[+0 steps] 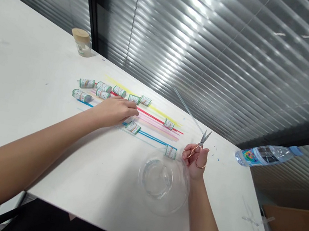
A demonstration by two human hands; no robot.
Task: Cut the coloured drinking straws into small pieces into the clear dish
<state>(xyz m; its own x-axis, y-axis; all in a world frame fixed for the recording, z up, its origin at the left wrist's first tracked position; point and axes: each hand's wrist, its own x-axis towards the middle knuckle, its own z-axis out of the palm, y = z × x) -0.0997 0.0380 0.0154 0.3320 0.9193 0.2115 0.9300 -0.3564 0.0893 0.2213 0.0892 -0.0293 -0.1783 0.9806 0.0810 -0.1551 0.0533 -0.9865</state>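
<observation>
My right hand [194, 160] holds a small pair of scissors [202, 139] with copper-coloured handles. Its blades are spread and point away from me. Over the middle of several thin coloured strips [156, 121] rests my left hand [118, 110], its fingers bent down and close together. What lies under those fingertips is hidden. The strips are red, pink, yellow and blue. Small printed rolls with green edges lie on and around them, one [133, 127] just below my left fingers and another [170, 151] near my right hand. A clear round bowl [164, 183] stands left of my right forearm.
On the white table [94, 184], a water bottle [267, 155] lies on its side at the right edge. A beige-lidded container [81, 42] stands at the back left. A pale clear strip [187, 107] lies behind the scissors, and crumpled clear plastic [257, 222] sits near the right edge.
</observation>
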